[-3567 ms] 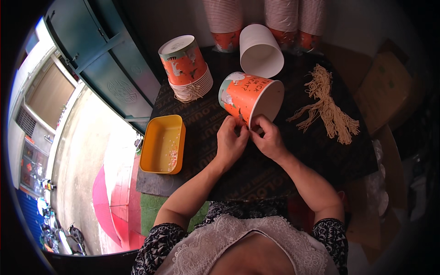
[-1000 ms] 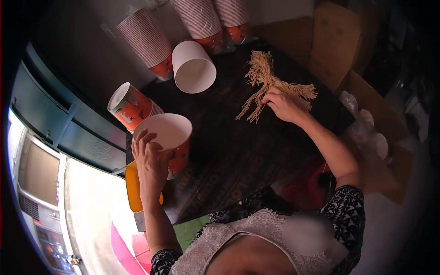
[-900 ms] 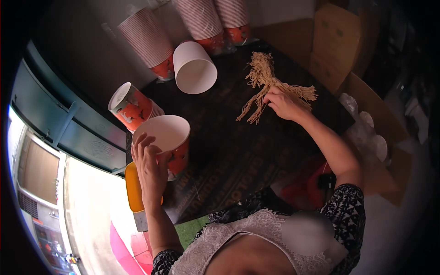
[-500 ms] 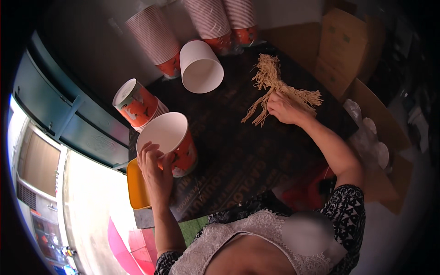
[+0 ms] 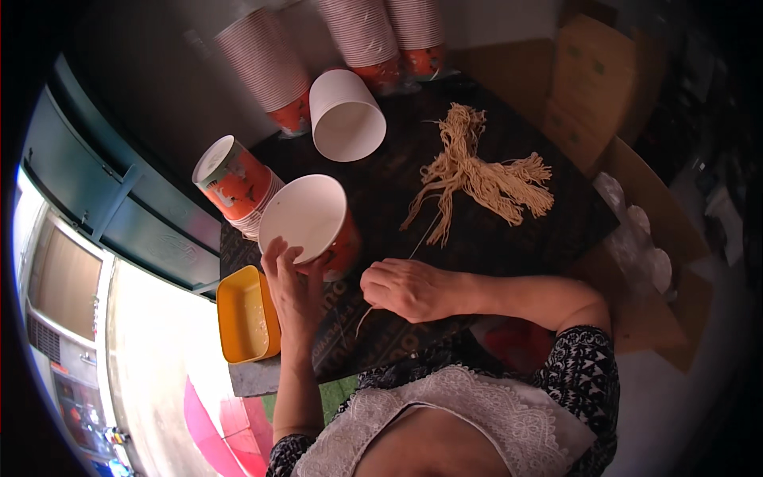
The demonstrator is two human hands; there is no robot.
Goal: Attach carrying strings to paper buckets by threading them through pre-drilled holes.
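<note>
My left hand (image 5: pixel 294 286) grips the near rim of a large paper tub (image 5: pixel 347 238), orange outside and white inside, which leans a little with its mouth toward me. My right hand (image 5: pixel 409 288) is closed in a fist around a thin beige string (image 5: pixel 363 322). One end of it hangs below the fist, and above the fist it runs back toward a heap of strings. That heap, a loose bundle of beige strings (image 5: pixel 485 187), lies on the right side of the dark table (image 5: pixel 389 207).
A white paper tub (image 5: pixel 350 135) lies tipped at the back. Stacked orange tubs (image 5: pixel 238 187) lean at the left. Tall wrapped tub stacks (image 5: pixel 266 60) stand behind. A yellow plastic box (image 5: pixel 225 318) sits at the table's left edge. Cardboard boxes (image 5: pixel 592 79) stand on the right.
My right hand has come from the string bundle toward me and left, drawing out one string. My left hand has shifted the tub to the right and slightly away, uncovering more of the yellow box.
</note>
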